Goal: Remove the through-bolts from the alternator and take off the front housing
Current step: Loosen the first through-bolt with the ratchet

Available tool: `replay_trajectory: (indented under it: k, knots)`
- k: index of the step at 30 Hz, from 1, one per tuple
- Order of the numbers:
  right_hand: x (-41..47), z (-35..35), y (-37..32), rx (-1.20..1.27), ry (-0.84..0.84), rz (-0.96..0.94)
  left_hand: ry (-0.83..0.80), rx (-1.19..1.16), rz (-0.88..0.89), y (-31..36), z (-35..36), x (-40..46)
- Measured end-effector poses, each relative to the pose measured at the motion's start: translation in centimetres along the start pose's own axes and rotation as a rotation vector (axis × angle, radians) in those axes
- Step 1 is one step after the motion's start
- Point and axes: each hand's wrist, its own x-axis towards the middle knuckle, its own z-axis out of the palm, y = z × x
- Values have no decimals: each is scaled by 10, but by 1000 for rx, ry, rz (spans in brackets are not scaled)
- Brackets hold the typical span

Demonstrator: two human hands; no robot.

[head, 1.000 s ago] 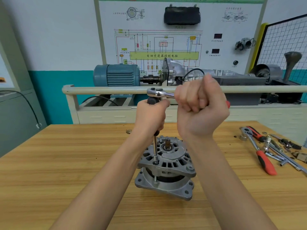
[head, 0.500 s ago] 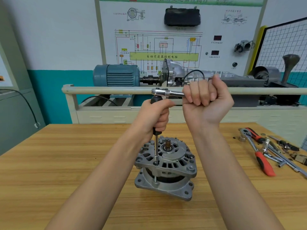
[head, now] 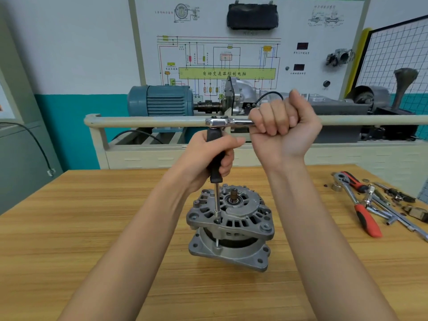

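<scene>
- Gripped tight in the left hand (head: 208,156), a black driver handle (head: 216,158) is held upright at frame centre.
- Fingers of the right hand (head: 283,126) are wrapped round the ratchet (head: 228,122) above it.
- Below, the driver's shaft is seated on a through-bolt (head: 217,220) in the front housing (head: 231,212).
- The alternator (head: 229,228) is stood on the wooden table (head: 92,228), centre frame.
- Spare tools (head: 368,205) are scattered at the right edge.

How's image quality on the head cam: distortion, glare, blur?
Head view: wide-angle bowing, the rail curves and the grid panel leans at the right edge; even soft light with faint shadow under the alternator; a bright glint on the ratchet; hands sharp, board print too soft to read.
</scene>
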Motion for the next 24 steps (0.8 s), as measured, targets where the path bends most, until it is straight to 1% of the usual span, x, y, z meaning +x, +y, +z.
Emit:
replay_trajectory:
  k: [3, 4, 5, 7, 9, 13, 15, 16, 18, 20, 22, 24]
  knots:
    - [11, -6, 3, 203, 75, 103, -177, -155, -64, 2, -1, 2]
    - [13, -7, 4, 248, 104, 114, -198, -173, -86, 2, 0, 2]
    - [14, -6, 5, 265, 126, 106, -182, -171, -107, 1, 0, 3]
    - [10, -3, 5, 210, 126, 52, -89, -134, -120, 1, 2, 4]
    - [1, 3, 6, 46, 56, -39, 20, -102, -100, 1, 6, 4]
    - [-22, 19, 22, -362, -150, -341, 271, -14, -72, 0, 16, 5]
    - [-29, 24, 32, -504, -193, -476, 369, 19, -66, -1, 22, 6]
    - [-30, 25, 34, -535, -202, -508, 399, 31, -61, -1, 23, 6]
    - [-28, 24, 31, -498, -209, -472, 423, 56, -49, -3, 23, 6]
    - [-19, 18, 19, -364, -184, -332, 381, 77, -34, -4, 19, 5]
    - [-8, 9, 7, -167, -78, -162, 274, 73, -20, -2, 15, 2]
    - [2, -1, 0, 73, 61, -15, 138, 5, -27, -2, 11, 1]
